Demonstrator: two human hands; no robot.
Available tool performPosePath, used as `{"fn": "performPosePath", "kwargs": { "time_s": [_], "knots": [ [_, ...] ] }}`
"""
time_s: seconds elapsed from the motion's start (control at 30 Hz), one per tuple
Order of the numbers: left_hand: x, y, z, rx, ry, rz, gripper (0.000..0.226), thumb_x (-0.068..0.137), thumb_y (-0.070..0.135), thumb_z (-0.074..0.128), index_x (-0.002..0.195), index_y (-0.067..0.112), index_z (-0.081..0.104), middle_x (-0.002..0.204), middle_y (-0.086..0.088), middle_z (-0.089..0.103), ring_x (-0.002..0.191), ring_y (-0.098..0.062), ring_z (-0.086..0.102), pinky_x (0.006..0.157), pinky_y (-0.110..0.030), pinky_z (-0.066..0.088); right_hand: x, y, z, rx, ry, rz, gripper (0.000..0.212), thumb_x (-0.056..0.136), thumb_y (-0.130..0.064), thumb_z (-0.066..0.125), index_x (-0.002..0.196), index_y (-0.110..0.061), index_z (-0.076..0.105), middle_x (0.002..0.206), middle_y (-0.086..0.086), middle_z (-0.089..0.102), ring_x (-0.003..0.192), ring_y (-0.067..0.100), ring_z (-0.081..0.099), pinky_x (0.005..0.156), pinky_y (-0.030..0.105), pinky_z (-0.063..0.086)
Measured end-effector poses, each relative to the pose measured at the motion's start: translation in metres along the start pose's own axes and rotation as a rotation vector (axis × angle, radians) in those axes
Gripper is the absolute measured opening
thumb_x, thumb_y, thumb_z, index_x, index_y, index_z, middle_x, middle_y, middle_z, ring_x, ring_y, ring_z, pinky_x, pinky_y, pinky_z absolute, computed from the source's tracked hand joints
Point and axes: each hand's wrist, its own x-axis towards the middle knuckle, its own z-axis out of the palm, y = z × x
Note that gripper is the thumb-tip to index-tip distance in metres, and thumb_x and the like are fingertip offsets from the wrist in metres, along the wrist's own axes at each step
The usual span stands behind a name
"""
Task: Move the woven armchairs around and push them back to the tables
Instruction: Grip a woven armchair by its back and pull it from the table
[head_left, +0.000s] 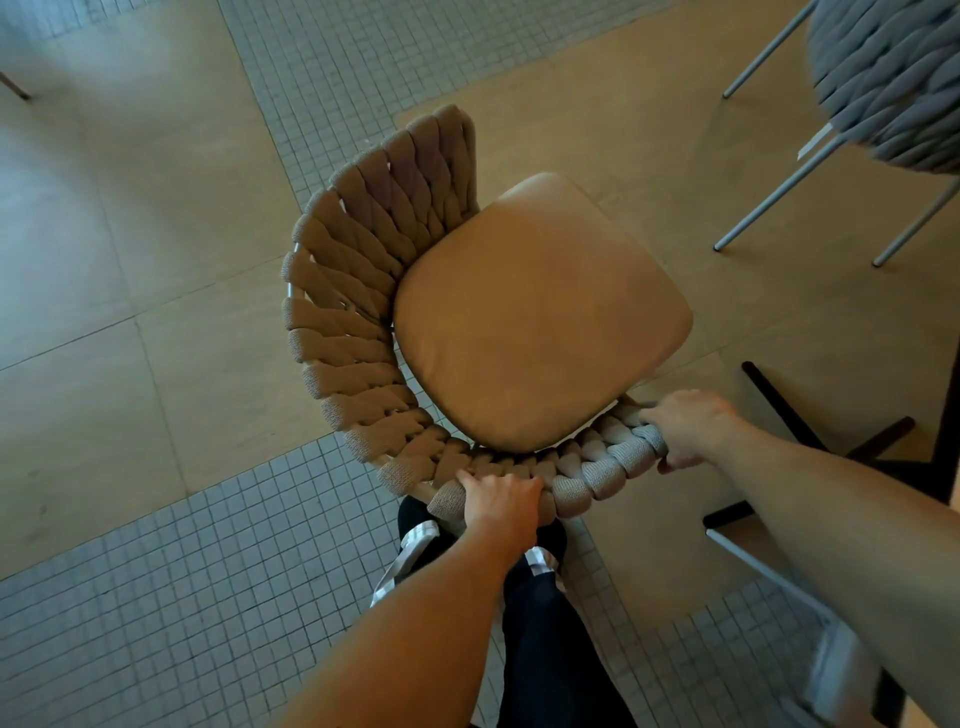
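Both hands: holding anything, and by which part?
Yes. Both grip the tan woven-rope armchair by its rope-wrapped rim: left hand on the near curve, right hand near the rim's end by the tan seat cushion.

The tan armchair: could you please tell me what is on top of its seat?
A tan cushion covers the armchair seat; the seat surface beneath is hidden. The left hand and right hand grip the woven rim.
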Motion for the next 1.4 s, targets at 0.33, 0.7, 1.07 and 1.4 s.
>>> {"fn": "performPosePath", "kwargs": {
  "time_s": [0.33,0.7,1.07,1.4],
  "knots": [
    [-0.009,-0.045,0.001,0.117,0.02,0.071,0.038,0.092,0.025,0.061,0.128,0.036,0.054,0.118,-0.001,0.065,0.113,-0.03,0.06,0.111,-0.063,0.024,-0.024,-0.039,-0.005,0.071,0.012,0.005,0.049,0.084,-0.057,0.074,0.125,-0.033,0.061,0.12,-0.002,0.063,0.113,0.021,0.062,0.082,0.033,0.048],
    [-0.018,-0.134,-0.026,0.43,0.068,0.178,0.039,0.097,0.028,0.057,0.133,0.043,0.053,0.126,0.007,0.064,0.121,-0.024,0.058,0.115,-0.058,0.017,-0.036,-0.127,-0.001,0.241,0.021,0.026,0.058,0.084,-0.066,0.067,0.124,-0.024,0.06,0.125,0.004,0.062,0.117,0.027,0.061,0.091,0.036,0.05],
    [0.004,-0.217,-0.078,0.647,0.17,0.082,0.046,0.091,0.043,0.067,0.133,0.051,0.052,0.138,0.015,0.057,0.147,-0.031,0.028,0.118,-0.064,-0.001,-0.022,-0.214,-0.033,0.529,0.041,0.052,0.069,0.086,-0.074,0.062,0.126,-0.018,0.061,0.126,0.003,0.064,0.12,0.027,0.06,0.094,0.039,0.048],
    [0.018,-0.219,-0.083,0.707,0.125,0.094,0.048,0.087,0.04,0.069,0.133,0.044,0.054,0.143,0.013,0.051,0.144,-0.029,0.03,0.116,-0.066,-0.002,-0.016,-0.223,-0.025,0.689,-0.024,0.112,0.08,0.086,-0.073,0.061,0.145,-0.022,0.044,0.139,0.008,0.056,0.127,0.032,0.055,0.1,0.043,0.049]
  ]
}}
